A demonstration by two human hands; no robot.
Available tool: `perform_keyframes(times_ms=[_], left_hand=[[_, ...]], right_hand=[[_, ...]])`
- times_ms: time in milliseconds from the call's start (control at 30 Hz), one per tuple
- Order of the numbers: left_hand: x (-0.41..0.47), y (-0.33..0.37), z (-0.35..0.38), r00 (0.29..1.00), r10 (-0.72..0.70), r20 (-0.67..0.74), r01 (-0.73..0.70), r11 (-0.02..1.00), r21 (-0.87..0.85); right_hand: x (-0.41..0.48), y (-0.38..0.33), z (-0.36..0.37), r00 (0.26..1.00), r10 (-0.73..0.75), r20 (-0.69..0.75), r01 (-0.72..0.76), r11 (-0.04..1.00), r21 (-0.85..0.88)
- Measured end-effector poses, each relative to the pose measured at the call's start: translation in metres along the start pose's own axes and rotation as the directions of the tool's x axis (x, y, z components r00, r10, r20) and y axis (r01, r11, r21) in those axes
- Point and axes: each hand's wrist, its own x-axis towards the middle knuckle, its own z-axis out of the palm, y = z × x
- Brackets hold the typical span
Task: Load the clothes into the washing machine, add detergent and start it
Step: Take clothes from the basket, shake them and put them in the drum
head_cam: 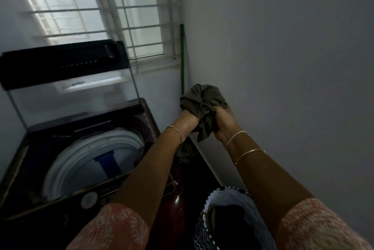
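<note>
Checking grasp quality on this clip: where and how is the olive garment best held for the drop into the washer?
As bunched now: the olive garment is wadded between left hand and right hand, gripping its lower folds from both sides. A tail dangles below, so gather it before swinging left to the open drum.

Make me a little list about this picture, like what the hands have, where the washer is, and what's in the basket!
hands: left hand and right hand together squeeze one bunched olive-green cloth, held up in the air near the wall
washing machine: lower left, lid raised, white tub ring showing
inside the tub: no clothes visible from here
basket: bottom centre, below the right arm, zigzag pattern, dark clothes inside
green pole: leaning in the corner by the window
detergent: not in view
</note>
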Motion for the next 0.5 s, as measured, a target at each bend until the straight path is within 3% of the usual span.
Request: perform_keyframes(times_ms=[100,200,433,500], left_hand=[[-0.011,-0.017,-0.035,0.988,0.081,-0.129,-0.070,0.993,0.091],[-0.018,-0.037,-0.082,0.929,0.205,-0.308,-0.116,0.952,0.284],[-0.029,-0.076,-0.201,0.875,0.141,-0.462,0.004,0.955,0.298],[-0.031,-0.086,-0.236,0.894,0.091,-0.439,0.040,0.959,0.279]], right_hand=[[-0.005,0.023,0.037,0.999,0.026,0.035,-0.026,1.000,-0.009],[-0.008,0.047,0.083,0.997,0.050,0.062,-0.049,0.998,-0.025],[-0.018,0.107,0.186,0.987,0.077,0.138,-0.070,0.996,-0.054],[-0.021,0.126,0.215,0.978,0.097,0.184,-0.091,0.995,-0.041]])
